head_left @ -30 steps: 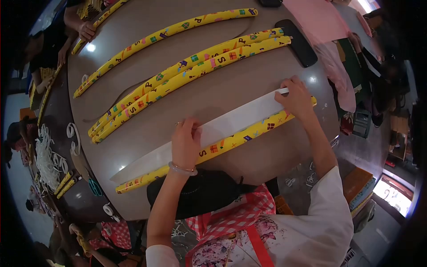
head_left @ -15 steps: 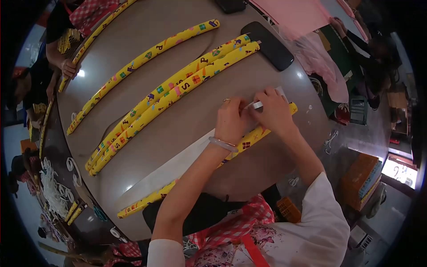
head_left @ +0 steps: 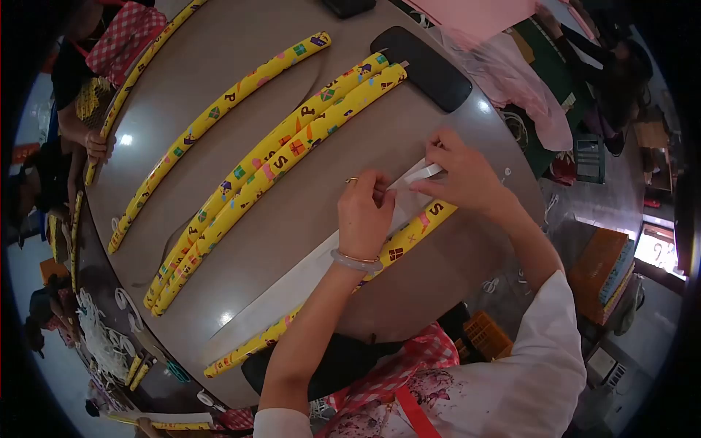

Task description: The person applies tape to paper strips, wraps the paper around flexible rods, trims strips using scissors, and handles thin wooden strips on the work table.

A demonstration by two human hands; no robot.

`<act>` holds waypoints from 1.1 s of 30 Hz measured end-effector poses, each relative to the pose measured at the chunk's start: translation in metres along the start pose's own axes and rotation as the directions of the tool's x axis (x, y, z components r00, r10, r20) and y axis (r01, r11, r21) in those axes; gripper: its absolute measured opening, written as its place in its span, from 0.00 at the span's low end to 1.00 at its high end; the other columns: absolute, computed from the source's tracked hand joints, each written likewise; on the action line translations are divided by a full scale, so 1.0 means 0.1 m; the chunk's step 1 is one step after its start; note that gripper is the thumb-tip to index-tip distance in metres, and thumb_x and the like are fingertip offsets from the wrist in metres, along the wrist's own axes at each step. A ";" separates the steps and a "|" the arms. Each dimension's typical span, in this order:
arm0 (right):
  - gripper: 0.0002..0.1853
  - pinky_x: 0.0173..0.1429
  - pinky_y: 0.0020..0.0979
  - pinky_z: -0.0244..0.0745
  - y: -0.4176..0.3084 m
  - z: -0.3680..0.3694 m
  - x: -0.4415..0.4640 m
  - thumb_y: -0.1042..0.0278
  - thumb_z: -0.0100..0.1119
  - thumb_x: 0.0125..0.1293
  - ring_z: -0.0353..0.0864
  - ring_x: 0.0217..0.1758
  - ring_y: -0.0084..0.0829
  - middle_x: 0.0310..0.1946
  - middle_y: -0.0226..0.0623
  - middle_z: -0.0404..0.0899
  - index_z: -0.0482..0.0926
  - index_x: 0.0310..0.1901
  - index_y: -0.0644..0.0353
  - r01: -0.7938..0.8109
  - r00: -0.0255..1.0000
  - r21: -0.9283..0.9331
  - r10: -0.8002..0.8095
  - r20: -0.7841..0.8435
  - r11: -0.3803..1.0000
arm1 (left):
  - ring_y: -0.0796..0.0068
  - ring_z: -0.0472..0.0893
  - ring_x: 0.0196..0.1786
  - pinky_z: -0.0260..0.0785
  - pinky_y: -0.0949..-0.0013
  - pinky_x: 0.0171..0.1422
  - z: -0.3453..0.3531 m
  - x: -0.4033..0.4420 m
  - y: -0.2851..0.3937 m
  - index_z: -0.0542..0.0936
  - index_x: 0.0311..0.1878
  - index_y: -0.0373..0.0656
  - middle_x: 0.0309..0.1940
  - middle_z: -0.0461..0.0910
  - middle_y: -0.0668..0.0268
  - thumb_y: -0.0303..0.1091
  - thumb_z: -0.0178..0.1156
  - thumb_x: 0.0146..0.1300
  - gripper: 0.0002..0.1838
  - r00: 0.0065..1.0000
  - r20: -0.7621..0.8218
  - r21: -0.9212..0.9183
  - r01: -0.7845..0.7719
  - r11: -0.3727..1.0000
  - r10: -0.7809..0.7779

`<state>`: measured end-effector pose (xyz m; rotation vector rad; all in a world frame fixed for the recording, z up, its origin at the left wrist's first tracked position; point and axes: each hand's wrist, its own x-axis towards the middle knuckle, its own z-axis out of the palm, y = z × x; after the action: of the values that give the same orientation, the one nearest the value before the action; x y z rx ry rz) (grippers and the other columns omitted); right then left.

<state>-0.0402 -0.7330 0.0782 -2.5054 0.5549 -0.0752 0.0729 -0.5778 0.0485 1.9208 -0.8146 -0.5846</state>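
Observation:
A yellow printed roll of wrapping paper (head_left: 398, 252) lies slantwise before me, its unrolled white side (head_left: 288, 274) spread along the far edge. The thumb and fingers of my left hand (head_left: 365, 219) are pinched together at that white edge. My right hand (head_left: 464, 171) grips a white strip (head_left: 422, 174) that looks like tape, which bends between the two hands. The roll's right end is partly covered by my right hand, and my left forearm crosses its lower part.
Beyond my hands lie two yellow rolls (head_left: 281, 164) side by side, and another single roll (head_left: 212, 113). A black case (head_left: 431, 69) is at the far right of the table. On the left, a co-worker's hand (head_left: 95, 146) holds a yellow roll. Scissors (head_left: 491, 285) lie near the right edge.
My view has shifted slightly. My hands have moved a little apart, and more of the white strip shows between them. The co-worker's hand at left has moved lower in view.

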 end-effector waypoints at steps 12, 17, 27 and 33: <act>0.15 0.42 0.35 0.75 0.23 -0.21 0.02 0.56 0.62 0.59 0.79 0.37 0.36 0.46 0.33 0.69 0.73 0.35 0.59 -0.109 0.993 0.000 0.109 -0.054 0.994 | 0.73 0.80 0.29 0.73 0.71 0.35 0.02 -0.01 0.00 0.78 0.37 0.37 0.29 0.79 0.63 0.26 0.65 0.54 0.08 1.000 -0.006 0.014 0.003 1.000 -0.003; 0.15 0.42 0.33 0.75 0.21 -0.16 0.02 0.58 0.63 0.58 0.80 0.37 0.33 0.46 0.33 0.69 0.72 0.36 0.59 -0.153 0.985 0.013 0.154 -0.082 0.988 | 0.73 0.80 0.30 0.73 0.71 0.35 0.01 -0.01 0.01 0.77 0.37 0.38 0.30 0.79 0.63 0.25 0.65 0.55 0.08 1.000 -0.010 0.024 -0.010 1.000 0.010; 0.12 0.40 0.30 0.75 0.34 -0.12 0.00 0.64 0.63 0.55 0.77 0.32 0.32 0.44 0.36 0.70 0.72 0.34 0.62 -0.078 0.975 0.047 0.086 -0.205 0.996 | 0.72 0.80 0.30 0.73 0.70 0.34 0.00 -0.02 0.01 0.77 0.38 0.38 0.30 0.79 0.63 0.25 0.64 0.55 0.09 1.000 0.003 0.028 -0.008 1.000 0.008; 0.11 0.38 0.29 0.75 0.37 -0.13 0.01 0.68 0.62 0.53 0.78 0.31 0.33 0.44 0.38 0.69 0.71 0.33 0.62 -0.047 0.969 0.056 0.059 -0.239 0.997 | 0.72 0.80 0.30 0.73 0.70 0.34 0.00 -0.02 0.03 0.77 0.38 0.38 0.31 0.79 0.63 0.26 0.64 0.55 0.08 1.000 -0.002 0.016 0.004 1.000 -0.004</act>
<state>-0.0549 -0.7680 0.0692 -2.4468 0.7090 -0.3725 0.0710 -0.5773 0.0509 1.9376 -0.8164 -0.5809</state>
